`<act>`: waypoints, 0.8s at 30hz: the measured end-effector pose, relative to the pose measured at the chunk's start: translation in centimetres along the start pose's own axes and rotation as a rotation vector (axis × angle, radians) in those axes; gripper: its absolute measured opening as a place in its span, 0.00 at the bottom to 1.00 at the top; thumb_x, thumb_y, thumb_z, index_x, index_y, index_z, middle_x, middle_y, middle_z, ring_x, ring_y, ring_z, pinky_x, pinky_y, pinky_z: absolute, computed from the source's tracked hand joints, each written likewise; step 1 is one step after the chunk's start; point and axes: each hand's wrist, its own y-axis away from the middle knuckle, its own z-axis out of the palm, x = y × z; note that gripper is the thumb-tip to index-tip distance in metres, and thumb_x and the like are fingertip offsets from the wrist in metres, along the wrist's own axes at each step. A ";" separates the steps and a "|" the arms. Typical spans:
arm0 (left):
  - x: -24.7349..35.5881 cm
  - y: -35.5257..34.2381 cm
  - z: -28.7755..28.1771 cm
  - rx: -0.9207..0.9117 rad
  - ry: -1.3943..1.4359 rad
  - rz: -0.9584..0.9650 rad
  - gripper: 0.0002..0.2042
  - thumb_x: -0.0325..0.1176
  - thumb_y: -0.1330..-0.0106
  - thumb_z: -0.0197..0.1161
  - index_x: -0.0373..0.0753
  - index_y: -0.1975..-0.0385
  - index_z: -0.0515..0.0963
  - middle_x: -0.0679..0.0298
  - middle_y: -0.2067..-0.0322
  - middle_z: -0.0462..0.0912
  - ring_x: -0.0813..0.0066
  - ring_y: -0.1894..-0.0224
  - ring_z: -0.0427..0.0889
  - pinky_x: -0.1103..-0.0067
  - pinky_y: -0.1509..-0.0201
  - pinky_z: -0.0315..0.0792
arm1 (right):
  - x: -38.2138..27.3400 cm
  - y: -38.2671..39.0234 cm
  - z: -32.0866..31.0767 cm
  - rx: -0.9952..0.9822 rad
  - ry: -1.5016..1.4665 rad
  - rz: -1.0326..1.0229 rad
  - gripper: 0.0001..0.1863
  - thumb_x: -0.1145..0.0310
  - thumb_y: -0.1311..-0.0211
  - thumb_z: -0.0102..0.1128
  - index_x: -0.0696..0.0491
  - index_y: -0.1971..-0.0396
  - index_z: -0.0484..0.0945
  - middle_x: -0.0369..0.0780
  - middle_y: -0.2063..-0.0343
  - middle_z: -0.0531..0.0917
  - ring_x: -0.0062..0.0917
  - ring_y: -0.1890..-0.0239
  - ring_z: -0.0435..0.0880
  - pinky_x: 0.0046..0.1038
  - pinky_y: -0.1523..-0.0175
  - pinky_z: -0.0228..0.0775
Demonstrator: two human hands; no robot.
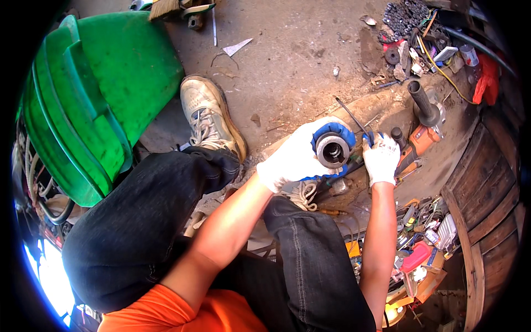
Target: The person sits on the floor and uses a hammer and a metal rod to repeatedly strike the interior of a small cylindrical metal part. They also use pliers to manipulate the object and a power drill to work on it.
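Observation:
My left hand (304, 152), in a white work glove with blue palm and fingers, is wrapped around a hollow metal cylinder (333, 151). Its round open end faces up, and a small light-coloured piece shows inside the bore. Beside it, my right hand (383, 157), gloved the same way, is closed on a thin dark metal rod (352, 117) that slants up and left past the cylinder. The rod's gripped end is hidden by the fingers. Just right of that hand lies an orange power tool body (423, 140), with a dark metal tube (422, 102) standing near it.
A large green plastic tub (127, 66) lies at the far left. My shoe (210, 116) rests on the dirt floor. Chain (406, 22), scraps and a red bag (487, 80) lie at the far right. Assorted small parts (426, 238) pile up near wooden boards (492, 232).

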 end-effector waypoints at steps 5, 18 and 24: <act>-0.1 -0.1 -0.4 0.018 0.073 0.000 0.24 0.31 0.54 0.82 0.39 0.56 0.80 0.65 0.57 0.84 0.73 0.50 0.79 0.72 0.35 0.68 | 0.3 2.0 1.1 0.129 -0.405 0.148 0.15 0.63 0.39 0.60 0.51 0.54 0.84 0.45 0.58 0.86 0.43 0.56 0.85 0.39 0.48 0.76; 0.1 -0.4 -0.4 0.049 0.057 -0.007 0.20 0.30 0.52 0.79 0.39 0.58 0.80 0.65 0.58 0.82 0.76 0.53 0.79 0.75 0.45 0.74 | -0.3 2.9 1.5 0.356 -0.921 0.347 0.17 0.63 0.26 0.58 0.60 0.47 0.81 0.38 0.59 0.86 0.25 0.57 0.83 0.28 0.48 0.76; 0.0 -0.3 -0.3 0.029 -0.100 0.102 0.19 0.31 0.50 0.78 0.39 0.60 0.79 0.63 0.58 0.82 0.71 0.54 0.81 0.74 0.46 0.74 | -0.7 3.6 0.9 0.585 -1.359 0.316 0.20 0.61 0.26 0.57 0.63 0.46 0.79 0.43 0.48 0.84 0.30 0.44 0.80 0.34 0.34 0.68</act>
